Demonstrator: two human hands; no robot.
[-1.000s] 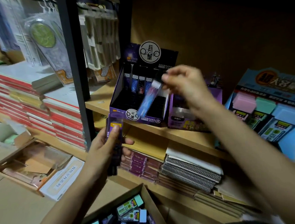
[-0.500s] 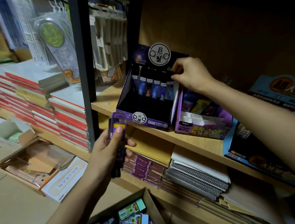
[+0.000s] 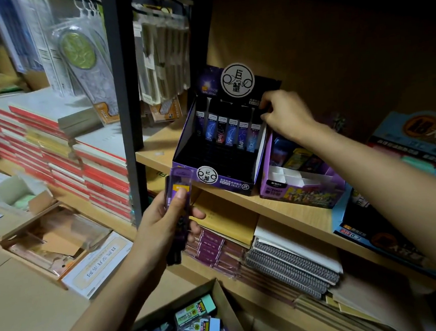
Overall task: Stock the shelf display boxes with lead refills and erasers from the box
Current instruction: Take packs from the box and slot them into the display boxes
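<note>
A dark purple display box (image 3: 227, 181) stands on the wooden shelf with several lead refill cases (image 3: 231, 135) upright in its back row. My right hand (image 3: 286, 118) is at the box's back right corner, fingertips curled just above the rightmost refill; whether they pinch anything is hidden. Below the shelf edge, my left hand (image 3: 161, 222) grips a stack of purple lead refill cases (image 3: 178, 188), thumb across the front. An open cardboard box (image 3: 221, 299) at the bottom holds erasers (image 3: 197, 314) and more purple cases.
A lighter purple display box (image 3: 301, 188) with white dividers sits right of the dark one, and a blue display box (image 3: 418, 134) further right. A black shelf post (image 3: 125, 94) rises at left. Red-edged notebooks (image 3: 94, 169) and spiral notebooks (image 3: 292, 264) fill the lower shelves.
My right hand carried one refill case from the air into the back row of the dark box and now rests at its back right corner. The left hand has kept its stack.
</note>
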